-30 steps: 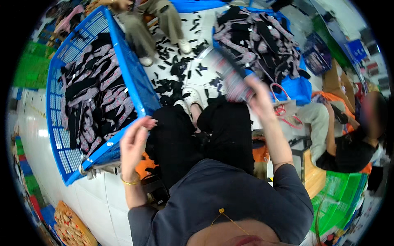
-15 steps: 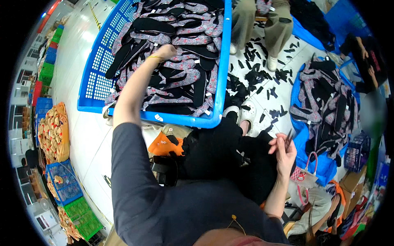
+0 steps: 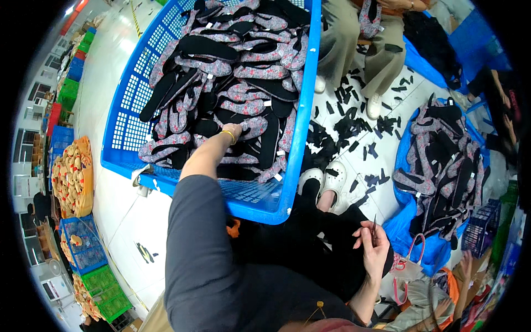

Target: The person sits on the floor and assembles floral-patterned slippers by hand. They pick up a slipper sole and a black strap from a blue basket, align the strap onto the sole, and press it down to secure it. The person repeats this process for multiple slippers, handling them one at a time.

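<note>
Gray floral slippers with black soles (image 3: 260, 106) fill a large blue plastic basket (image 3: 301, 160) in front of me. My left hand (image 3: 232, 131) reaches down among them and touches a floral slipper (image 3: 253, 127) near the basket's middle; its fingertips are hidden. Over my dark-clothed lap, my right hand (image 3: 374, 248) is closed around small dark thread snips (image 3: 375, 222), their pointed tip sticking up past the fingers.
A second pile of slippers (image 3: 442, 160) lies on a blue sheet at the right. Black scraps (image 3: 348, 124) litter the floor beyond my shoes. Another person's legs (image 3: 381, 61) stand beside the basket. Crates (image 3: 108, 290) and plush toys (image 3: 72, 177) line the left.
My left hand has moved toward me inside the basket, from its upper middle to lower among the slippers. The basket sits lower in view. The snips in my right hand look closer together.
</note>
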`<action>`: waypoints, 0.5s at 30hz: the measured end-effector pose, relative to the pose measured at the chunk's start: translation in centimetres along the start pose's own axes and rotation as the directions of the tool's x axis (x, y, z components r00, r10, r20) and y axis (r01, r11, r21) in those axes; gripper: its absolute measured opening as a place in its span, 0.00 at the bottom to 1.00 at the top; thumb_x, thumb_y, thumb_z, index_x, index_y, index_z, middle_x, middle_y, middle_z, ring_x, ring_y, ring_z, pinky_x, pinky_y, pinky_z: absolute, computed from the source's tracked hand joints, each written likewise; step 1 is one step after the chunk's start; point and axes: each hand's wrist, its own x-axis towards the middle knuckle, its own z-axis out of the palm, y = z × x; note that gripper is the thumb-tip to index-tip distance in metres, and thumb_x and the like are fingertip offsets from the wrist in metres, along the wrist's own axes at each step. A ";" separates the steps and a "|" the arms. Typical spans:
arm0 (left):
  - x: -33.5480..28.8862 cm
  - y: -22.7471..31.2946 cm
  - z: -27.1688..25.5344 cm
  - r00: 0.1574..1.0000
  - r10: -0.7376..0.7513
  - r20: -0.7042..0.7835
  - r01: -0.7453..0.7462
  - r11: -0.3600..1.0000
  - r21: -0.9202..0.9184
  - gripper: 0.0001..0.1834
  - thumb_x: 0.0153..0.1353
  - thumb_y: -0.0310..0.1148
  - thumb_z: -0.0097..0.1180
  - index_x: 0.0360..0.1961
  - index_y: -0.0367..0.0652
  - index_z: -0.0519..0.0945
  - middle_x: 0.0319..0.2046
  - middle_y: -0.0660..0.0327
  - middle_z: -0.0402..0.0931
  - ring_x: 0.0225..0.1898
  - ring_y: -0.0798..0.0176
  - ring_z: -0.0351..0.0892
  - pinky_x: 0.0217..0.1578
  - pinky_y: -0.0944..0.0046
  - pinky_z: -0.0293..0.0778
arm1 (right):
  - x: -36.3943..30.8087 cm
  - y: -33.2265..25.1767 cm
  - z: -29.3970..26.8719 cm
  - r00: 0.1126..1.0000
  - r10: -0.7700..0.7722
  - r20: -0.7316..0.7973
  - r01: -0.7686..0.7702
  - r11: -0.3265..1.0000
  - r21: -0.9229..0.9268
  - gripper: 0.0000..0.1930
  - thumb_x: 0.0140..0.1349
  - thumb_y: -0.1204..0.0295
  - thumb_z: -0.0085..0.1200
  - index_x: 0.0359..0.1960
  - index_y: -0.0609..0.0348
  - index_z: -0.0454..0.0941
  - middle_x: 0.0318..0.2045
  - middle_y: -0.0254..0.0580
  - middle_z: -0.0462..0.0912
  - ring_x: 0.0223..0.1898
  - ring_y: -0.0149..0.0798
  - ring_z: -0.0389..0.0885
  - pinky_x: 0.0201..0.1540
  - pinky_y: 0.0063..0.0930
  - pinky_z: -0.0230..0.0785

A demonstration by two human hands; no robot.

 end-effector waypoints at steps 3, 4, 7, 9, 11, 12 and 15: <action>-1.2 0.3 -9.9 0.936 -0.200 -0.290 0.117 0.953 -0.280 0.15 0.57 0.39 0.50 0.40 0.41 0.79 0.41 0.49 0.82 0.44 0.47 0.82 0.45 0.51 0.77 | -0.4 0.3 0.1 0.999 -0.034 -0.012 0.034 0.998 -0.052 0.09 0.69 0.75 0.47 0.46 0.69 0.74 0.28 0.42 0.80 0.20 0.25 0.73 0.26 0.17 0.67; -1.8 -1.4 -13.2 0.907 -0.182 -0.380 0.011 0.912 -0.410 0.15 0.54 0.37 0.51 0.38 0.38 0.78 0.37 0.45 0.81 0.42 0.42 0.81 0.43 0.48 0.77 | -0.5 0.3 0.1 0.999 -0.034 0.001 0.034 0.998 -0.057 0.10 0.69 0.75 0.46 0.46 0.69 0.74 0.27 0.42 0.80 0.20 0.26 0.73 0.25 0.17 0.67; -7.6 -4.2 -23.1 0.743 -0.356 -0.567 -0.207 0.683 -0.700 0.18 0.50 0.38 0.57 0.35 0.31 0.74 0.32 0.40 0.79 0.36 0.41 0.81 0.38 0.50 0.75 | -0.8 0.3 0.2 0.997 -0.046 0.054 0.051 0.995 -0.085 0.12 0.71 0.71 0.44 0.47 0.68 0.73 0.25 0.42 0.80 0.18 0.26 0.73 0.23 0.18 0.66; -13.3 -2.9 -28.6 0.717 -0.373 -0.589 -0.457 0.387 -0.801 0.17 0.53 0.34 0.59 0.35 0.31 0.70 0.28 0.52 0.76 0.27 0.60 0.79 0.27 0.59 0.77 | -1.5 0.2 0.2 0.998 -0.060 0.021 0.061 0.996 -0.061 0.13 0.72 0.70 0.44 0.49 0.68 0.72 0.25 0.41 0.80 0.19 0.26 0.73 0.23 0.18 0.66; -22.0 1.1 -33.6 0.642 -0.414 -0.645 -0.575 0.297 -0.762 0.16 0.54 0.31 0.59 0.38 0.32 0.70 0.28 0.58 0.75 0.27 0.66 0.78 0.24 0.65 0.78 | -1.9 0.9 0.4 0.988 -0.146 0.051 0.145 0.989 0.027 0.15 0.72 0.68 0.44 0.52 0.67 0.70 0.27 0.42 0.80 0.21 0.25 0.74 0.23 0.16 0.64; -25.3 2.9 -34.9 0.617 -0.378 -0.690 -0.679 0.186 -0.710 0.16 0.54 0.30 0.59 0.39 0.32 0.71 0.28 0.60 0.74 0.27 0.68 0.76 0.25 0.66 0.76 | -1.8 2.0 -0.1 0.950 -0.300 0.081 0.302 0.953 -0.008 0.15 0.71 0.72 0.44 0.54 0.67 0.69 0.35 0.45 0.80 0.23 0.24 0.74 0.24 0.14 0.64; -33.1 9.2 -35.5 0.584 -0.240 -0.776 -0.780 0.097 -0.618 0.11 0.56 0.26 0.60 0.38 0.39 0.71 0.28 0.71 0.71 0.29 0.79 0.69 0.28 0.75 0.69 | -5.1 -2.5 2.5 0.802 -0.596 0.035 0.591 0.785 -0.187 0.20 0.64 0.82 0.46 0.59 0.66 0.67 0.53 0.49 0.74 0.25 0.26 0.73 0.26 0.16 0.67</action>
